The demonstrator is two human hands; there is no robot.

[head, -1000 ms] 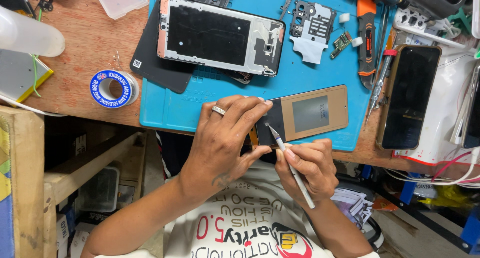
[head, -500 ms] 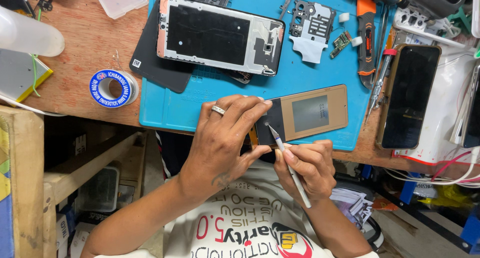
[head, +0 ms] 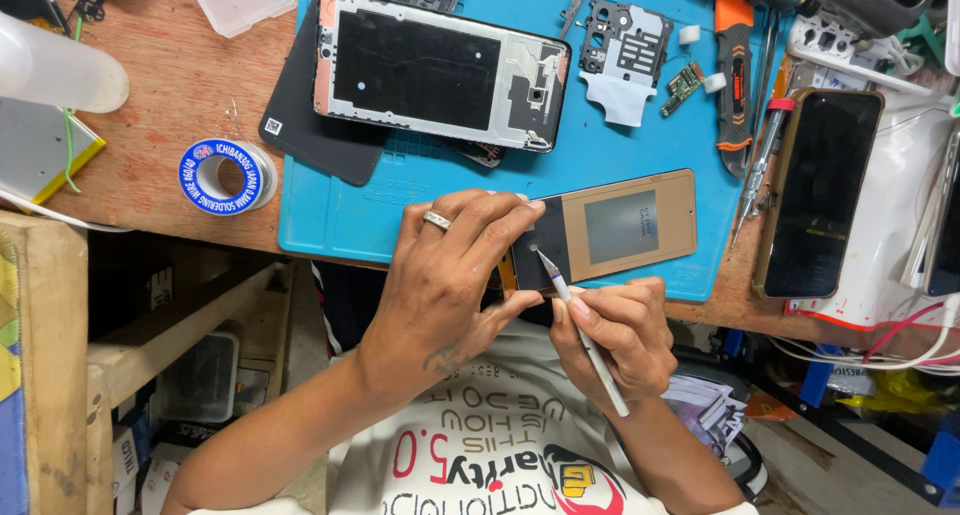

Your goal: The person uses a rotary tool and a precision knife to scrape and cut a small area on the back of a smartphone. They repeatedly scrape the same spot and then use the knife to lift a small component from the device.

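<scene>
Left hand (head: 445,280): ringed, fingers spread and pressing down on the dark end of a brown-framed flat panel (head: 625,225), thumb curled beneath its near edge; grasping the panel.

Right hand (head: 610,330): clenched pen-fashion around a slim white-handled pointed tool (head: 583,330), its tip touching a small round spot on the dark end of the panel, just beside the left fingertips.

Brown-framed flat panel: lies at the near edge of the blue work mat (head: 340,230), long side running left to right, a grey rectangle in its middle.

Blue work mat: rests on the wooden desk (head: 180,95) and bears the items below.

Opened phone body (head: 440,70): silver frame around a black centre, at the far side of the mat, lying over a black back cover (head: 315,125) that overhangs the mat's left edge.

Dark inner frame piece (head: 625,40): right of the phone body, with a small green circuit board (head: 683,85) just beside it.

Orange-and-black handled tool (head: 733,65): at the mat's right edge.

Dark-screened phone (head: 820,190): right of the mat, on the desk.

Blue-labelled reel of solder wire (head: 220,175): on the bare desk, left of the mat.
</scene>
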